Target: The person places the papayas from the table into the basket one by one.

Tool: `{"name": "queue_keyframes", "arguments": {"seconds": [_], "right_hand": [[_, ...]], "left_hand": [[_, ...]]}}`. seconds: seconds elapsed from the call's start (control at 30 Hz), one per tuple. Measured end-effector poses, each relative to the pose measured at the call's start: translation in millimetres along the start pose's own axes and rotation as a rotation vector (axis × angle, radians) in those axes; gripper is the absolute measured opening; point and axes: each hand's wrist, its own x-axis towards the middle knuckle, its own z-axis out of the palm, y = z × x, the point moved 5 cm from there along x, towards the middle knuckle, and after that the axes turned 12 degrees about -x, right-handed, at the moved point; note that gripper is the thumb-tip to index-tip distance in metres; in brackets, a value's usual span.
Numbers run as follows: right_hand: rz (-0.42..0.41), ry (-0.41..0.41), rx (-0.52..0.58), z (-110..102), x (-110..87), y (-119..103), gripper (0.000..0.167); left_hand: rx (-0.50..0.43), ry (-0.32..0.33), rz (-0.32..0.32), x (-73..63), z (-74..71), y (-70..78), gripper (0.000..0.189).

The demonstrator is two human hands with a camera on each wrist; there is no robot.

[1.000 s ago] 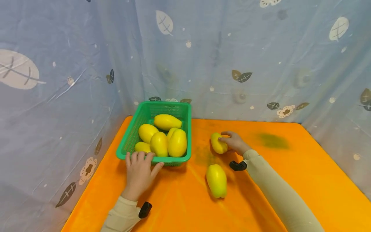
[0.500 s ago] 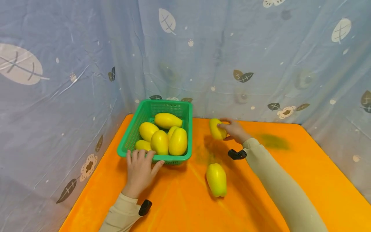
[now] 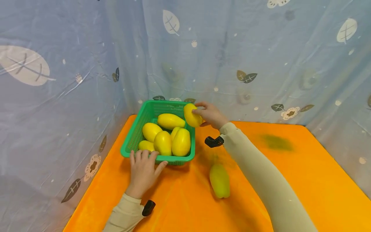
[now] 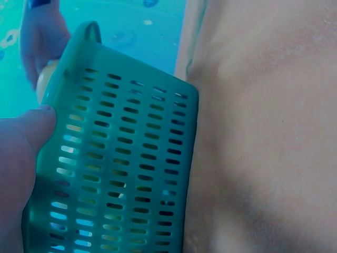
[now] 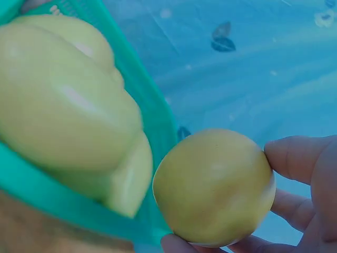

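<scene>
A green plastic basket (image 3: 129, 137) holds several yellow, oval, mango-like fruits (image 3: 181, 142). My left hand (image 3: 142, 174) grips its near rim, fingers over the edge and thumb against the outer side, as the left wrist view also shows with the thumb (image 4: 37, 126) on the green wall (image 4: 121, 153). At the basket's right rim, my right hand (image 3: 213, 116) pinches one yellow oval fruit (image 3: 192, 116) between thumb and fingers, raised near the far right corner. The right wrist view shows this held fruit (image 5: 216, 187) end-on. Another yellow-green fruit (image 3: 219, 181) lies on the table.
An orange cloth (image 3: 255, 167) covers the table, with a dark greenish patch (image 3: 277, 142) at right. Blue patterned curtains (image 3: 214, 58) hang behind and at both sides. The basket stands near the left curtain.
My right hand has lifted the fruit off the table and carried it left to the basket's right rim. My left hand stays on the near rim.
</scene>
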Motion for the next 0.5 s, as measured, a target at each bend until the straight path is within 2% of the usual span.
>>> {"name": "queue_keyframes", "arguments": {"seconds": [0.13,0.27,0.5], "right_hand": [[-0.006,-0.016,-0.007,22,7.3,-7,0.058],[-0.013,0.024,-0.005,37,15.7,-8,0.057],[-0.007,0.106,-0.165,52,29.2,-1,0.055]], "left_hand": [[0.005,0.004,-0.001,0.3,-0.2,-0.5,0.049],[0.013,-0.003,-0.002,0.5,0.3,-0.4,0.050],[0.005,0.004,-0.002,-0.6,0.6,-0.5,0.048]]}}
